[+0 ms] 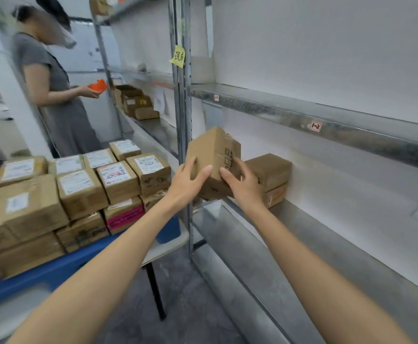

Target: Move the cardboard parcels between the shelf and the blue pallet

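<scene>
I hold a small cardboard parcel [211,155] tilted in the air at the front edge of the metal shelf [302,244]. My left hand [187,181] grips its left face and my right hand [242,181] grips its right face. Just behind it, two parcels [271,177] sit stacked on the shelf against the white wall. To the left, the blue pallet [61,265] rests on a white table and carries several labelled parcels [78,189] stacked in layers.
A metal upright [184,120] with a yellow note stands just left of the held parcel. A person in a grey dress [61,108] holds an orange object by the far shelf bay, where more boxes [136,103] lie. The upper shelf rail [314,117] overhangs.
</scene>
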